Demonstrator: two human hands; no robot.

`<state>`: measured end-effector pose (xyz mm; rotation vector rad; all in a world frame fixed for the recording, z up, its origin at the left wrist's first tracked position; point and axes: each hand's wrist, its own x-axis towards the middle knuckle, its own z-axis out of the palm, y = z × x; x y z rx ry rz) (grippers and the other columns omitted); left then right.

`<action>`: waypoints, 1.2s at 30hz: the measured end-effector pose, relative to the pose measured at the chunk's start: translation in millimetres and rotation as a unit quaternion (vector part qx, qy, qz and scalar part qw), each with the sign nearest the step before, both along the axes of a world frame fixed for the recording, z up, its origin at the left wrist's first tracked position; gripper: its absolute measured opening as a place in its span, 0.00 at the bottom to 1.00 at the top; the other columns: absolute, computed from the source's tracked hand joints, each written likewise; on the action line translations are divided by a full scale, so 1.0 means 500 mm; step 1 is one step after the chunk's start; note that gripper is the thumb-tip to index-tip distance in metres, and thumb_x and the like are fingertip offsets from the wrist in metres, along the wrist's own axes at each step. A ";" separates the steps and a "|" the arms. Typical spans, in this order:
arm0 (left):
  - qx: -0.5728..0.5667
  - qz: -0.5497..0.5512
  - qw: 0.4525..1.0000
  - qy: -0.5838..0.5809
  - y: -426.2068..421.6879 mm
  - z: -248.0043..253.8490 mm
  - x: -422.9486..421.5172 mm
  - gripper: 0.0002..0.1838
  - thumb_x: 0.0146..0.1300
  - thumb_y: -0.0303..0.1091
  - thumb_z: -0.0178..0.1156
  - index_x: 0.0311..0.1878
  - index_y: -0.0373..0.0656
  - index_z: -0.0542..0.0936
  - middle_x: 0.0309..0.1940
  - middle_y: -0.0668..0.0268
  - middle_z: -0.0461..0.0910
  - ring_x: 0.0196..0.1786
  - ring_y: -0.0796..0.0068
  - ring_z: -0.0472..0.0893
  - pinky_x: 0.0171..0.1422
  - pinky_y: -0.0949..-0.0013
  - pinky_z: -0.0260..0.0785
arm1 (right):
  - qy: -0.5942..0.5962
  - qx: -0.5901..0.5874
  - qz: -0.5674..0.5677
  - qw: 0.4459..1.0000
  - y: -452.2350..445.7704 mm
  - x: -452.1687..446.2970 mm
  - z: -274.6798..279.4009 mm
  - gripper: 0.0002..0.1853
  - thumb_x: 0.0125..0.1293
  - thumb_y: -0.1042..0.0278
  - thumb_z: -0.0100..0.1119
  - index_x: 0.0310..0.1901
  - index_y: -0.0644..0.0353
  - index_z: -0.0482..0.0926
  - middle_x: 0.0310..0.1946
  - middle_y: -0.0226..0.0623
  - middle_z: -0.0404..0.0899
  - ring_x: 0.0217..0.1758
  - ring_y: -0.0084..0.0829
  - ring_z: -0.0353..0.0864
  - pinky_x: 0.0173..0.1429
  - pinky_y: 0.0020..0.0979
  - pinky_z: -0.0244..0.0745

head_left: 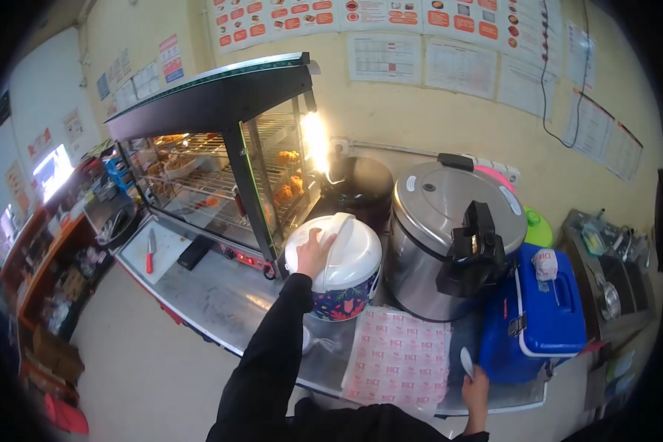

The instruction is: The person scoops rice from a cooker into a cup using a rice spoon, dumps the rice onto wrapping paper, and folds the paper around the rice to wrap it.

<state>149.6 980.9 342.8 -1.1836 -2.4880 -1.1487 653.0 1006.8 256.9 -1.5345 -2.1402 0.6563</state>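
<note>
Head camera: hands were apart! Left hand [313, 255] touched the white lid [359, 259] of the patterned pot [340, 300], grip unclear, left of the steel cooker [427, 276]; right hand [476, 392] clutched a white utensil [466, 361]. A hasty sideways tug could've tipped the pot.

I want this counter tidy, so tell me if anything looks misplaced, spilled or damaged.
A wrapped packet sits on the blue cooler, apart from the printed paper, so it looks a little stray. The knife lies uncovered on the board. I see no clear spill or damage.
</note>
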 end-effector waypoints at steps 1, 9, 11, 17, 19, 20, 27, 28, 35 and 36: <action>0.007 -0.004 1.000 0.005 -0.002 -0.002 0.002 0.28 0.60 0.57 0.47 0.49 0.39 0.65 0.21 0.53 0.76 0.33 0.52 0.78 0.44 0.56 0.59 | 0.101 0.012 0.003 0.995 -0.021 -0.052 0.064 0.13 0.49 0.77 0.57 0.38 0.68 0.73 0.35 0.52 0.76 0.39 0.47 0.76 0.42 0.38 0.70; -0.069 -0.136 0.980 0.128 -0.059 0.073 -0.075 0.19 0.65 0.47 0.41 0.56 0.52 0.65 0.36 0.52 0.73 0.36 0.54 0.77 0.39 0.56 0.65 | 0.215 0.255 0.262 0.906 -0.041 -0.504 0.203 0.28 0.39 0.75 0.64 0.49 0.54 0.75 0.44 0.38 0.72 0.35 0.38 0.77 0.38 0.30 0.72; -0.059 -0.208 0.963 0.160 -0.049 0.121 -0.112 0.18 0.66 0.41 0.38 0.58 0.61 0.64 0.41 0.52 0.69 0.38 0.53 0.76 0.39 0.53 0.67 | 0.118 0.293 0.286 0.905 -0.043 -0.588 0.233 0.33 0.38 0.73 0.63 0.54 0.50 0.71 0.54 0.41 0.68 0.35 0.39 0.78 0.37 0.32 0.74; 0.046 -0.304 0.941 -0.140 -0.066 0.270 -0.186 0.23 0.65 0.48 0.44 0.53 0.37 0.68 0.43 0.51 0.74 0.44 0.57 0.76 0.49 0.66 0.66 | 0.117 0.442 0.293 0.840 0.042 -0.698 0.245 0.33 0.40 0.70 0.62 0.55 0.53 0.70 0.52 0.41 0.72 0.34 0.38 0.80 0.35 0.32 0.76; 0.195 -0.244 0.948 -0.069 -0.143 0.278 -0.171 0.19 0.63 0.42 0.49 0.47 0.34 0.71 0.37 0.54 0.76 0.42 0.63 0.76 0.49 0.69 0.65 | 0.167 0.443 0.275 0.837 0.061 -0.713 0.271 0.27 0.43 0.72 0.62 0.51 0.57 0.73 0.45 0.41 0.77 0.37 0.39 0.80 0.38 0.31 0.76; 0.269 -0.239 0.930 -0.070 -0.191 0.259 -0.167 0.14 0.63 0.37 0.51 0.42 0.35 0.73 0.35 0.58 0.77 0.41 0.70 0.76 0.47 0.71 0.65 | 0.177 0.438 0.263 0.842 0.079 -0.717 0.286 0.26 0.43 0.73 0.62 0.50 0.58 0.74 0.44 0.41 0.77 0.37 0.39 0.80 0.39 0.31 0.76; 0.085 -0.107 0.980 -0.142 -0.393 -0.260 -0.047 0.21 0.52 0.38 0.59 0.46 0.35 0.70 0.39 0.55 0.71 0.45 0.60 0.72 0.50 0.62 0.64 | 0.264 0.241 0.173 0.918 0.213 -0.769 0.384 0.15 0.49 0.68 0.62 0.42 0.58 0.79 0.32 0.47 0.79 0.36 0.43 0.80 0.38 0.34 0.72; -0.005 -0.100 0.986 -0.136 -0.406 -0.293 -0.022 0.27 0.49 0.40 0.61 0.50 0.35 0.69 0.42 0.53 0.71 0.48 0.55 0.71 0.51 0.59 0.64 | 0.274 0.221 0.159 0.922 0.233 -0.780 0.390 0.14 0.50 0.66 0.61 0.41 0.58 0.79 0.31 0.48 0.79 0.36 0.44 0.79 0.37 0.34 0.72; -0.215 -0.210 0.915 -0.270 -0.431 -0.353 -0.063 0.24 0.45 0.36 0.57 0.47 0.36 0.74 0.36 0.52 0.77 0.46 0.54 0.74 0.50 0.61 0.66 | 0.152 0.277 0.035 0.948 0.303 -0.822 0.435 0.13 0.55 0.59 0.56 0.34 0.59 0.81 0.26 0.51 0.77 0.33 0.50 0.77 0.37 0.42 0.70; -0.210 -0.194 0.903 -0.320 -0.442 -0.361 -0.072 0.23 0.45 0.35 0.56 0.47 0.36 0.74 0.35 0.52 0.77 0.45 0.55 0.74 0.50 0.62 0.66 | 0.137 0.284 0.024 0.949 0.307 -0.828 0.439 0.12 0.55 0.59 0.55 0.33 0.59 0.80 0.26 0.51 0.77 0.32 0.50 0.77 0.37 0.43 0.70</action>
